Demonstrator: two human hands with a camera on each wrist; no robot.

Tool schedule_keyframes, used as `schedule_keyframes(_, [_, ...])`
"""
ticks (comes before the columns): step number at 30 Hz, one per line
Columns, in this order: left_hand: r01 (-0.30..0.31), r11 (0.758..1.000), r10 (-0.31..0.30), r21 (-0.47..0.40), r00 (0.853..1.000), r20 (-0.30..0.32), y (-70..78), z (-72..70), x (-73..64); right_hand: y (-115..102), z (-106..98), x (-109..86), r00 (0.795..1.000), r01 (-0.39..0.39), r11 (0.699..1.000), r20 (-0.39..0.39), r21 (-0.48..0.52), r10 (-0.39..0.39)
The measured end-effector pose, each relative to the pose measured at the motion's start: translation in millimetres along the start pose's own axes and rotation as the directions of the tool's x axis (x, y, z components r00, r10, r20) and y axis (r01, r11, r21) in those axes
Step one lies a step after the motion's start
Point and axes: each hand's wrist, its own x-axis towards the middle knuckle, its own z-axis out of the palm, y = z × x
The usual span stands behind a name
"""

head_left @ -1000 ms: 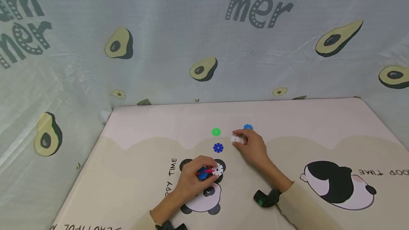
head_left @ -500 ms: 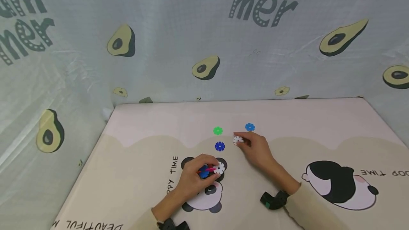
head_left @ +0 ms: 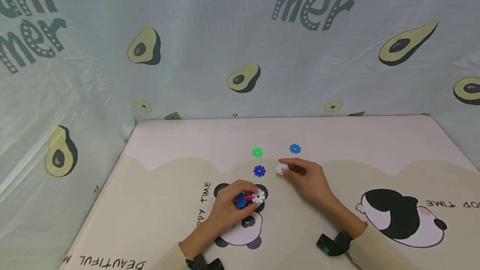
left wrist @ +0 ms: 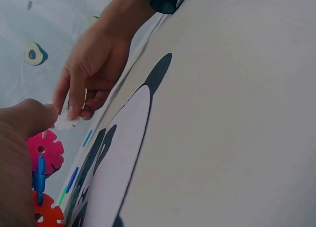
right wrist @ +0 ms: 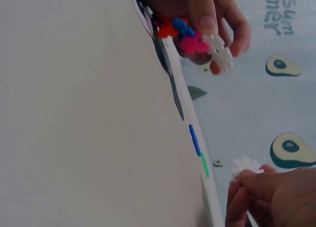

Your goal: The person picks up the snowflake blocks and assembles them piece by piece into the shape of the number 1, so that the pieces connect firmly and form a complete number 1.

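Observation:
My left hand [head_left: 229,204] holds a short chain of interlocking notched plastic discs over the panda print. In the right wrist view the chain runs from an orange-red disc [right wrist: 167,29] through a blue disc [right wrist: 183,27] and a pink disc [right wrist: 193,44] to a white disc [right wrist: 221,54] at its end, which thumb and fingers grip. My right hand [head_left: 310,180] pinches a single loose white disc [head_left: 281,168] between thumb and index finger, to the right of the chain and apart from it. Part of the chain is hidden behind the left hand.
Beyond the hands, a green disc [head_left: 257,152], a dark blue disc [head_left: 259,171] and a light blue disc [head_left: 295,148] lie flat on the printed tablecloth [head_left: 150,203]. An avocado-patterned curtain [head_left: 187,53] hangs behind the table's back edge.
My right hand has drawn slightly right and towards me with the white disc, uncovering the light blue disc. The left hand keeps its hold on the chain, almost still over the panda print.

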Motion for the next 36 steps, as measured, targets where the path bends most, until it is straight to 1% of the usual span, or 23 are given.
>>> schedule_keyframes(6, [0.013,1.0,-0.013,0.002,1.0,0.003,0.7,-0.5,0.4,-10,-1,-9.9,0.998,-0.048,0.993,0.054,0.105,0.042])
schedule_keyframes(9, [0.022,1.0,-0.022,0.011,1.0,0.002,0.8,-0.6,0.2,-13,0,-14.1,0.996,-0.054,0.987,0.077,0.152,0.043])
schedule_keyframes(12, [0.029,0.999,-0.029,0.015,1.0,0.001,1.0,-0.6,0.1,-16,2,-18.2,0.995,-0.06,0.982,0.095,0.178,0.044])
schedule_keyframes(18, [0.019,1.0,-0.019,0.01,1.0,-0.003,0.8,-0.2,0.4,-18,8,-25.6,0.986,-0.059,0.973,0.166,0.223,0.021])
schedule_keyframes(27, [0.016,1.0,-0.016,0.021,1.0,-0.005,-0.1,1.2,-0.8,-21,11,-29.9,0.98,0.007,0.97,0.193,0.242,-0.055])
schedule_keyframes(33, [0.015,1.0,-0.015,0.024,1.0,-0.001,-0.2,0.9,-1.1,-19,14,-31.0,0.976,0.068,0.97,0.186,0.233,-0.113])
schedule_keyframes(36, [0.013,1.0,-0.013,0.028,1.0,0.003,0.0,1.1,-1.2,-18,15,-32.0,0.976,0.085,0.971,0.177,0.222,-0.126])
